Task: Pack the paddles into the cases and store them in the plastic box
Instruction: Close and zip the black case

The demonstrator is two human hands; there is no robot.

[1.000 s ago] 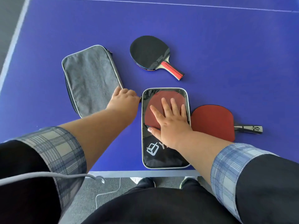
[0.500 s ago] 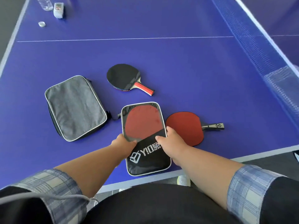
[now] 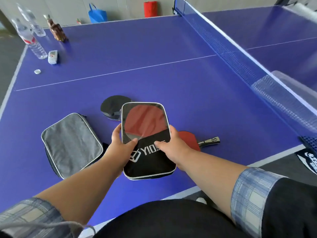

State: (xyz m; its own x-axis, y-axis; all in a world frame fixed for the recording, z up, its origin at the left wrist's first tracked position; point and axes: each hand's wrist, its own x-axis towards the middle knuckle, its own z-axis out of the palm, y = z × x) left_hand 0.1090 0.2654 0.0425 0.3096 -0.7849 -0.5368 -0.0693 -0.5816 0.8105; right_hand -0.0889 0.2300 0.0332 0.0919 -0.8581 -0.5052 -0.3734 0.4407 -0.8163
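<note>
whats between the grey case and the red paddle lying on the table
In the head view, the black case held by the left hand and right hand, between grey case and red paddle.

Place type: indoor table tennis room.
Main evidence: blue table tennis table (image 3: 154,48) with white lines and stretched net (image 3: 240,62).
Supporting evidence: paddles and cases on the playing surface.
Surroundings: plain wall, grey floor; blue bag (image 3: 97,14) and red bag (image 3: 150,9) against the wall.

Windowed case (image 3: 147,145) centre (paddle (image 3: 145,122) inside); second case (image 3: 72,143) left; loose paddles behind (image 3: 111,107) and right (image 3: 193,140).
</note>
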